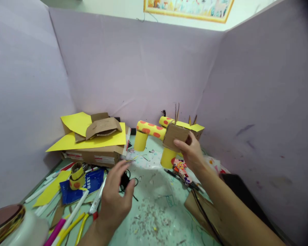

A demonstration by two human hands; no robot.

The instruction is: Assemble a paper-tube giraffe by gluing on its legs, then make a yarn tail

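Note:
My right hand [191, 150] is closed on the brown cardboard box head of a paper-tube animal figure [151, 129], thumb on the front face and fingers behind. The figure has a yellow tube body with orange spots, yellow tube legs and two thin sticks upright on the head. My left hand [116, 198] is over the table, fingers curved and thumb apart, with nothing visible between them. Beside its thumb lies a tangle of black cord [125, 180]. Behind the held figure stands a second spotted yellow figure [197, 127], partly hidden.
At left, yellow paper [105, 139] and cardboard scraps rest on a cardboard box [92, 156]. Scissors [95, 206], markers [56, 232], a blue packet [66, 193] and small rolled tubes [77, 177] lie nearer. Pens [172, 173] and a cardboard piece [195, 205] are right. Pale panels surround the table.

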